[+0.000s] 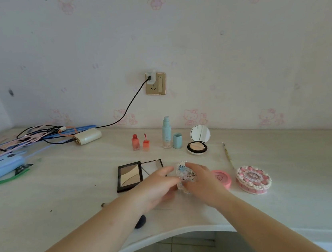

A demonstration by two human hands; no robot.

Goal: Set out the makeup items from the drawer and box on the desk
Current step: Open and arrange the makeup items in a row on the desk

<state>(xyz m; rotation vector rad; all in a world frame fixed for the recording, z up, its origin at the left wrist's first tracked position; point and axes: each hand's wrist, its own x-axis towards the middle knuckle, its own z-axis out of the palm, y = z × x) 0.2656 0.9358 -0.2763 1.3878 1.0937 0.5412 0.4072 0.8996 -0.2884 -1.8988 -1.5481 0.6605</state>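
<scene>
Both hands' fingers [167,170] grip the patterned palette [184,174] between them.

The pale wood-grain desk [64,192] looks matt and smooth. A glossy cream plastic power bank [88,136] catches light beside a matt black cable [131,103]. The open black eyeshadow palette [129,178] shows matt powder pans in a shiny frame. The small patterned silvery case [184,174] glints like embossed metal or foil. The round pink compact [222,177] seems matt plastic.
</scene>
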